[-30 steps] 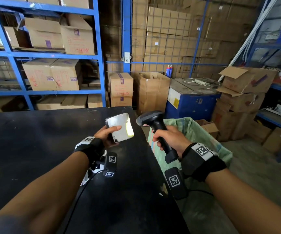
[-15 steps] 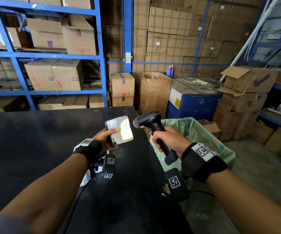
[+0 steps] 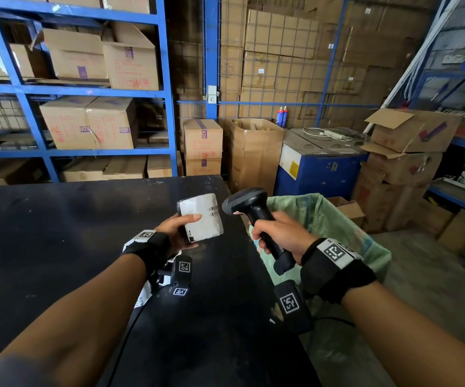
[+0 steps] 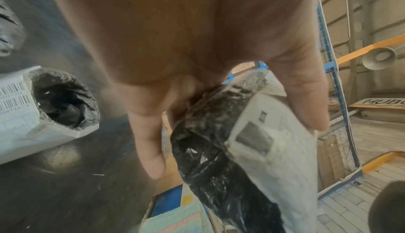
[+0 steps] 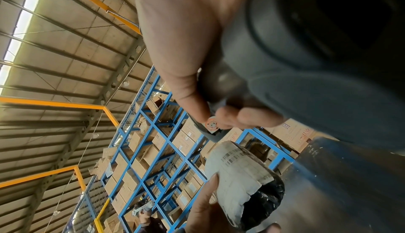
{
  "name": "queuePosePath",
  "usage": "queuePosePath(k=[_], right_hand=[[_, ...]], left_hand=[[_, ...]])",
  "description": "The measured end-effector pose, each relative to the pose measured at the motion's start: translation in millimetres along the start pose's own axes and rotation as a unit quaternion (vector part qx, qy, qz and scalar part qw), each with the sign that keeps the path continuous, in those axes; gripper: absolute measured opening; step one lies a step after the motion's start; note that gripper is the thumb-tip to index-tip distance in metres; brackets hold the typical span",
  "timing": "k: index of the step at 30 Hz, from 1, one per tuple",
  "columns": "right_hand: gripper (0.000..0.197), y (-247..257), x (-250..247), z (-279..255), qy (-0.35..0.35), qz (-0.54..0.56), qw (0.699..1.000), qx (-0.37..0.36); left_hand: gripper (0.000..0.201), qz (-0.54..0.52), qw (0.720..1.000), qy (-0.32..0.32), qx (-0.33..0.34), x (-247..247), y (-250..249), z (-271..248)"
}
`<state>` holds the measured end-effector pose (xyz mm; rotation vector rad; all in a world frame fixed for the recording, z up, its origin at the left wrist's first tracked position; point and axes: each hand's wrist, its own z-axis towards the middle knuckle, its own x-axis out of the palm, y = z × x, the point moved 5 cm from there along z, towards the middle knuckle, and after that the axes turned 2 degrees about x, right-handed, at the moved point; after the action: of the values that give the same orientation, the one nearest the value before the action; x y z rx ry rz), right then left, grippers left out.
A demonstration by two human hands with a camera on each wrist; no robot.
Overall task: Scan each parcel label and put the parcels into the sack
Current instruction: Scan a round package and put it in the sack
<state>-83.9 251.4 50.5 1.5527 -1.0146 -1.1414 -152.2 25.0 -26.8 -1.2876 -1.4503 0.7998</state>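
From the head camera, both forearms reach forward over the black table (image 3: 58, 247). The left hand (image 3: 175, 230) is turned palm up above the table's right part, its thumb laid across the face of a small parcel (image 3: 202, 216) wrapped in white, the fingers curled behind it; the barcode label faces up and toward the right. The right hand (image 3: 280, 236) is wrapped fully round the handle of a black scanner (image 3: 246, 203), whose head points left at the parcel, close beside it but apart. Under the right wrist, off the table's right edge, stands the open green sack (image 3: 323, 216).

The left wrist camera shows the left hand (image 4: 186, 46) from the palm side, thumb and fingers clamping the parcel (image 4: 263, 150), black plastic showing at its end. A second parcel (image 4: 32, 106) lies on the table to the left.

The right wrist camera shows the right hand (image 5: 186, 46) closed on the scanner (image 5: 306, 63), a fingertip at the trigger, with the held parcel (image 5: 238, 165) just beyond.
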Motion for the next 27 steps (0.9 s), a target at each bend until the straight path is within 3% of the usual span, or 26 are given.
queuePosePath(k=[6,11,16,21,25,27], right_hand=[[0.015,-33.0,5.2,3.7,-0.038,-0.036,0.997,0.051],[0.024,-102.0,21.2,9.3,-0.059,-0.078,0.988,0.119],[0.025,-175.5,37.3,5.7,-0.075,-0.12,0.968,0.209],[0.032,-224.2,56.0,0.6,-0.074,-0.156,0.948,0.268],[0.027,-242.8,65.8,-6.4,-0.071,-0.195,0.934,0.29],[0.022,-254.3,65.0,-4.9,-0.043,-0.208,0.932,0.295]], left_hand=[[0.082,0.008,1.0,-0.012,-0.008,-9.0,8.9,-9.3],[0.089,0.015,0.998,-0.041,-0.041,-35.5,38.9,-26.4],[0.067,0.012,0.995,-0.05,-0.088,-59.4,75.9,-52.7],[0.093,0.021,0.992,-0.051,-0.117,-91.9,100.5,-81.5],[0.1,0.022,0.991,-0.043,-0.125,-111.3,109.3,-92.9],[0.094,0.017,0.992,-0.04,-0.121,-113.7,108.9,-95.5]])
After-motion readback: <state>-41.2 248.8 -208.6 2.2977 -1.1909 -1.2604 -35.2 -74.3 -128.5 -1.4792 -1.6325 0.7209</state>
